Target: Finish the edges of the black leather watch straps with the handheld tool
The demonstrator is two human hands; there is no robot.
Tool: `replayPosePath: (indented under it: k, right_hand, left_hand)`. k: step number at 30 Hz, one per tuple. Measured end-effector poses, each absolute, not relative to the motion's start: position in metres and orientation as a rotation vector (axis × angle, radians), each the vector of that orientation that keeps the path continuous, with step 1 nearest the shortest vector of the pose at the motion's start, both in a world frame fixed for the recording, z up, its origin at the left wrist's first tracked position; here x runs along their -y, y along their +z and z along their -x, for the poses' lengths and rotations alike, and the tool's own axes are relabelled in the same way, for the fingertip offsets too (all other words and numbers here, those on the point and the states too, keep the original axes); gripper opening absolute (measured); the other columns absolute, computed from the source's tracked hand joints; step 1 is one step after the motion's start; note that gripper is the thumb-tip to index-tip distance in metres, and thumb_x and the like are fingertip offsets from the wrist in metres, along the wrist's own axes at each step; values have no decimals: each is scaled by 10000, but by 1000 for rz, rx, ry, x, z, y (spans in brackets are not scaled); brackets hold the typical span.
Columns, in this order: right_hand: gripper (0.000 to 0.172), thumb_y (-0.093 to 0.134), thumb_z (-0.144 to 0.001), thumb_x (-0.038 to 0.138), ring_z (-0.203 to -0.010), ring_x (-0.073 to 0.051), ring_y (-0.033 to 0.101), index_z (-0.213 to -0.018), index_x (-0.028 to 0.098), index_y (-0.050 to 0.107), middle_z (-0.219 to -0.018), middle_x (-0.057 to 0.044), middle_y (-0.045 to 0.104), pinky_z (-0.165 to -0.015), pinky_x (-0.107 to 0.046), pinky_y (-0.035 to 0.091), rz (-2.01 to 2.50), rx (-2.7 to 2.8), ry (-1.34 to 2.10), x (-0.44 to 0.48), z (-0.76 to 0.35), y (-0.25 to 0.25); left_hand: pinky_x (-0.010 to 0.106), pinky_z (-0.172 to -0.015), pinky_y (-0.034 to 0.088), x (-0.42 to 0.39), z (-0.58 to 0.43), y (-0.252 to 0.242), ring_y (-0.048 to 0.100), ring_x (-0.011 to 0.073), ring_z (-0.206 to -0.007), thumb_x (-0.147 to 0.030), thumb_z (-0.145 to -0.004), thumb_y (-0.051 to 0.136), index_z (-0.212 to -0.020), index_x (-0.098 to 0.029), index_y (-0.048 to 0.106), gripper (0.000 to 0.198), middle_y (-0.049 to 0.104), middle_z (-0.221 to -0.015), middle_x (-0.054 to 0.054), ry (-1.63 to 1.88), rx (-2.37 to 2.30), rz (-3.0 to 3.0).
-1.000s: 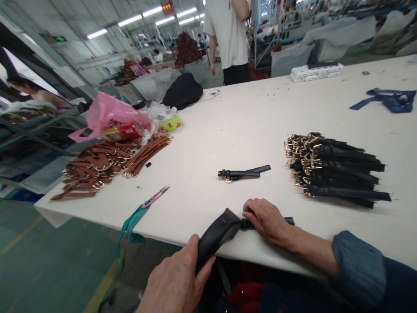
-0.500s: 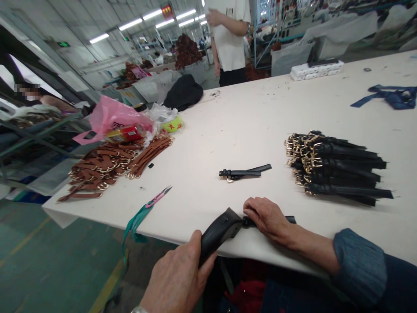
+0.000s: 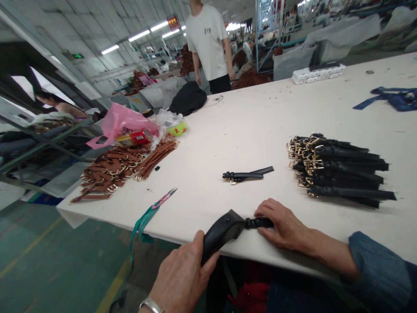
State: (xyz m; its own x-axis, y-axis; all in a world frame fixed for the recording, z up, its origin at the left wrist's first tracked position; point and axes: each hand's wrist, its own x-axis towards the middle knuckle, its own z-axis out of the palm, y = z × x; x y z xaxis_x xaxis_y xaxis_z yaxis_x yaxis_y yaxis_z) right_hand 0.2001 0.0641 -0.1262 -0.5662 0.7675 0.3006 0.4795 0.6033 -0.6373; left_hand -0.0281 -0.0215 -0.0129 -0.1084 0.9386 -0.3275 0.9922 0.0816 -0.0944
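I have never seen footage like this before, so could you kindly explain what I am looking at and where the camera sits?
There is no machine here: a person works with two bare hands, and the single camera sits on that person's head, looking forward and down.

The left hand grips a black handheld tool at the near edge of the white table. The right hand presses a black strap flat against the tool's tip.

On the table lie a single black strap, a stack of black straps with gold buckles, a pile of brown straps, pink-handled snips on a green cord, a pink plastic bag and blue ribbon. Another person in a white shirt stands beyond the table.
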Motion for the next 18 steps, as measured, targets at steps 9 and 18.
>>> replayPosePath:
  k: [9,18]
  right_hand:
    - [230,551,-766,335,-843,-198,466,-964,218,568,-889,-44,564,-744,-348,331,1085,2401,582,-62,-203,-123]
    - [174,546,-774,327,-837,-183,473,-921,237,577,-874,-17,575,-737,-329,319,1155,2369,603,-65,-200,-126]
  left_hand:
    - [385,-695,461,15,27,-8,622,274,-817,-424,-845,371,-1088,-199,443,339,650,-844,85,-545,-2164,-1903]
    - [372,-647,452,5,24,-22,624,286,-772,-467,-835,358,-982,-209,440,308,637,-784,78,-386,-2206,-1936]
